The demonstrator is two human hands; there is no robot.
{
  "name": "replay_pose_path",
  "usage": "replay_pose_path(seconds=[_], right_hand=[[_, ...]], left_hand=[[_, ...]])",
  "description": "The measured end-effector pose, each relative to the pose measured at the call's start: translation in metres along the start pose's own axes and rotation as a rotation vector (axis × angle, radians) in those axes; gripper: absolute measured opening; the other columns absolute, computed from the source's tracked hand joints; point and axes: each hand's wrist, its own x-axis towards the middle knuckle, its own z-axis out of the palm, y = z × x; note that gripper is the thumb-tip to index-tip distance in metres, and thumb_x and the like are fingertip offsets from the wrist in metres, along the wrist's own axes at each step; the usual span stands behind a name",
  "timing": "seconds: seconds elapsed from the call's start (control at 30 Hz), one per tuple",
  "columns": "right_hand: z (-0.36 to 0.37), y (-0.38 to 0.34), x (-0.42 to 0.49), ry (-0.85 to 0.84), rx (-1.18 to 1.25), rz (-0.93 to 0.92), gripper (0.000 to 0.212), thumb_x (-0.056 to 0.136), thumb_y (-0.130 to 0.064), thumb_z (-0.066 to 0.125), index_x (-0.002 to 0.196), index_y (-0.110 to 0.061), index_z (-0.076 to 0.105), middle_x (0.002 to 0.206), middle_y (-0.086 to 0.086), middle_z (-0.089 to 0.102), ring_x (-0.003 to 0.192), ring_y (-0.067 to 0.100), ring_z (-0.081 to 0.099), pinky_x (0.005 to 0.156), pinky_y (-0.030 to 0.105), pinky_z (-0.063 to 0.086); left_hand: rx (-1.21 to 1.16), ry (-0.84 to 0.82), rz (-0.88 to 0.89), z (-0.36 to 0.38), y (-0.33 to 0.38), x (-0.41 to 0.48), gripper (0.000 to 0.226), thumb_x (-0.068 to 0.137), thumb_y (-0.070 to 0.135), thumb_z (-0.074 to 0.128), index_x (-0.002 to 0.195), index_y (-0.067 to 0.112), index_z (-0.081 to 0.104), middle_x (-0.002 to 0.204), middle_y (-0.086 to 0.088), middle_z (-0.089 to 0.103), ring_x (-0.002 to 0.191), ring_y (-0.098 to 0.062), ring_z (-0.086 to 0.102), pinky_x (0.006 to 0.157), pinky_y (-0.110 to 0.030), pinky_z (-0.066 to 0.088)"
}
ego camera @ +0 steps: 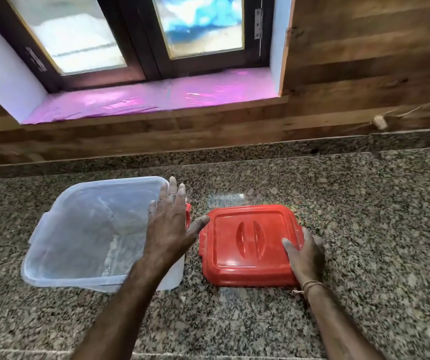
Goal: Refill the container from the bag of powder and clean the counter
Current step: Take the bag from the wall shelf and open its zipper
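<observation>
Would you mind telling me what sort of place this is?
Most likely a home kitchen: a speckled granite counter below a window, with a clear plastic container and a red lid on it.

Two bare forearms, the left forearm (120, 310) and the right forearm (338, 326), are seen from above, each ending in a bare hand. The left hand (168, 227) has a pale, powdery dusting on its fingertips. The right hand (304, 258) has a thin band of tan thread (311, 285), several strands thick, at the wrist.
</observation>
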Motion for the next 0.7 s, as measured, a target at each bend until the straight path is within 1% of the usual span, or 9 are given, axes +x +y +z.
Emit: replay_pose_path(seconds=[0.07,0.23,0.37,0.43,0.53,0.6,0.63,0.67,0.7], right_hand=[[0.001,0.001,-0.002,0.018,-0.120,-0.033,0.065,0.089,-0.031,0.077,0.146,-0.014,0.051,0.141,0.018,0.048,0.125,0.034,0.046,0.097,0.040,0.041],[0.006,0.011,-0.001,0.066,-0.233,-0.058,0.063,0.088,-0.041,0.075,0.143,-0.019,0.054,0.141,0.015,0.052,0.127,0.036,0.045,0.104,0.050,0.036],[0.005,0.007,-0.006,0.111,-0.241,-0.037,0.063,0.085,-0.038,0.077,0.141,-0.017,0.055,0.138,0.019,0.055,0.124,0.039,0.050,0.103,0.053,0.039],[0.005,-0.011,-0.018,0.141,-0.179,-0.041,0.063,0.088,-0.032,0.075,0.143,-0.013,0.052,0.142,0.023,0.052,0.126,0.042,0.048,0.105,0.053,0.039],[0.008,-0.054,-0.038,0.186,-0.029,-0.213,0.057,0.090,-0.031,0.071,0.139,-0.009,0.053,0.139,0.026,0.052,0.127,0.042,0.049,0.105,0.053,0.043],[0.014,-0.095,-0.056,0.221,0.077,-0.398,0.049,0.090,-0.026,0.073,0.133,-0.007,0.058,0.133,0.025,0.058,0.124,0.041,0.054,0.106,0.048,0.044],[0.017,-0.117,-0.065,0.231,0.135,-0.465,0.045,0.090,-0.023,0.074,0.131,-0.008,0.061,0.131,0.022,0.060,0.123,0.039,0.056,0.106,0.046,0.044],[0.023,-0.144,-0.077,0.227,0.195,-0.522,0.042,0.091,-0.024,0.072,0.129,-0.009,0.063,0.129,0.019,0.061,0.121,0.037,0.058,0.106,0.044,0.045],[0.030,-0.172,-0.092,0.219,0.248,-0.593,0.040,0.091,-0.027,0.070,0.127,-0.011,0.064,0.127,0.015,0.062,0.117,0.034,0.060,0.105,0.045,0.047]], left_hand=[[-0.013,-0.006,-0.003,0.000,0.000,0.000,0.100,0.091,0.072,0.047,0.165,0.017,0.010,0.173,-0.003,-0.011,0.159,-0.019,-0.011,0.128,-0.050,0.007],[-0.044,-0.022,-0.001,-0.002,-0.001,0.000,0.099,0.092,0.072,0.046,0.166,0.018,0.008,0.173,-0.001,-0.012,0.159,-0.017,-0.015,0.129,-0.050,0.003],[-0.089,-0.044,0.003,-0.005,0.001,0.000,0.098,0.093,0.071,0.047,0.166,0.020,0.006,0.173,-0.001,-0.013,0.158,-0.017,-0.016,0.129,-0.052,0.003],[-0.136,-0.050,0.005,-0.010,-0.001,-0.002,0.098,0.093,0.070,0.048,0.166,0.021,0.005,0.172,-0.001,-0.014,0.158,-0.016,-0.016,0.129,-0.050,0.000],[-0.183,-0.008,0.037,-0.021,-0.014,-0.007,0.100,0.090,0.076,0.045,0.166,0.023,0.007,0.173,0.000,-0.012,0.159,-0.015,-0.013,0.128,-0.049,0.000],[-0.180,0.048,0.043,-0.032,-0.034,-0.014,0.106,0.082,0.087,0.034,0.165,0.024,0.013,0.174,0.000,-0.004,0.160,-0.015,-0.004,0.127,-0.051,0.005],[-0.169,0.068,0.029,-0.038,-0.045,-0.018,0.107,0.079,0.088,0.030,0.164,0.024,0.016,0.174,0.000,0.001,0.160,-0.016,0.001,0.127,-0.052,0.008],[-0.157,0.095,0.010,-0.046,-0.061,-0.022,0.105,0.080,0.087,0.032,0.163,0.025,0.019,0.174,0.000,0.005,0.160,-0.017,0.005,0.126,-0.052,0.010],[-0.148,0.129,-0.010,-0.054,-0.081,-0.028,0.099,0.084,0.083,0.040,0.163,0.025,0.022,0.173,0.000,0.009,0.159,-0.018,0.009,0.126,-0.051,0.011]])
